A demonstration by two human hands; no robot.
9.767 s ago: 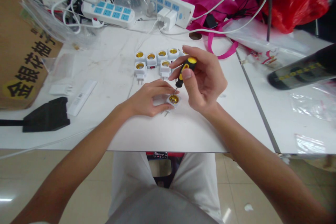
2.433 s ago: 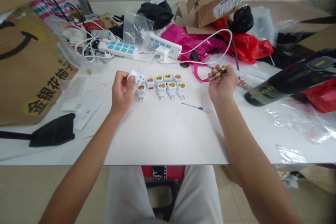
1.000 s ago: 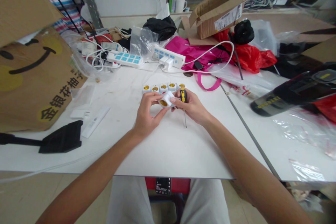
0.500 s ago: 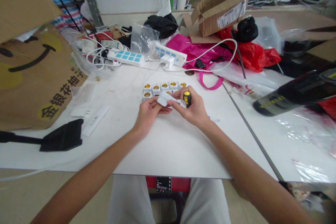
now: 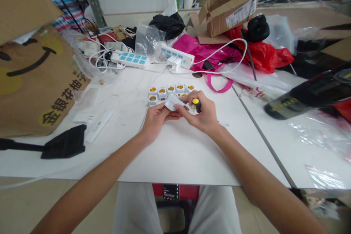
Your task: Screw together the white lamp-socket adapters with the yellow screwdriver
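Observation:
My left hand [image 5: 156, 120] is closed around a small white plastic piece [image 5: 171, 102], gripping its left end. My right hand [image 5: 202, 114] pinches the right side of the same piece with thumb and finger. A short screwdriver [image 5: 196, 104] with a black and yellow handle is also held in my right hand, its yellow butt end facing up; its tip is hidden. Just beyond my hands, several white lamp sockets [image 5: 162, 91] with gold-coloured insides stand in two rows, partly covered by my fingers.
Two power strips [image 5: 130, 59] [image 5: 177, 56] with white cables lie farther back. At left are a black scraper-like tool [image 5: 64, 142], a white bar [image 5: 99, 126] and a brown paper bag [image 5: 38, 91]. A dark bottle [image 5: 304, 98] lies at right, near plastic bags and an open cardboard box [image 5: 233, 11].
My hands keep their grip on the white piece, moving very little. The screwdriver handle has tilted slightly in my right hand.

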